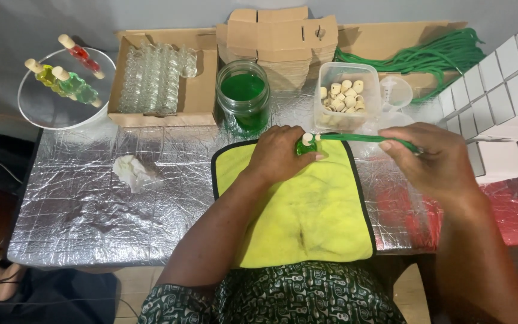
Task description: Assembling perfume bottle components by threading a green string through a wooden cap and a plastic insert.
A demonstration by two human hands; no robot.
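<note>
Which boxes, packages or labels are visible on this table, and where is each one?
Open brown carton: back left, shallow, holding clear glass bottles.
Folded brown cartons: back centre, stacked flat.
White boxes: right edge, square, stacked.
Clear plastic tub: back centre-right, holding corks.
No labels, signs or screens visible.

So the surface (79, 210) is wrapped in crinkly silver foil sheeting with a quilted grid pattern. Lying on it front and centre is a yellow cloth (307, 222) with black edging. A crumpled white tissue (132, 171) sits off to the left on bare foil. Along the far edge there's a shallow cardboard box (199, 96) packed with small clear glass bottles, a glass jar of green liquid (243, 96) just beside it, then a clear plastic tub of corks (346, 96). Behind those, a stack of folded cardboard boxes (280, 42). A bundle of green cord (445, 54) lies at the far right, and white boxes (505, 90) are stacked on the right edge.
</note>
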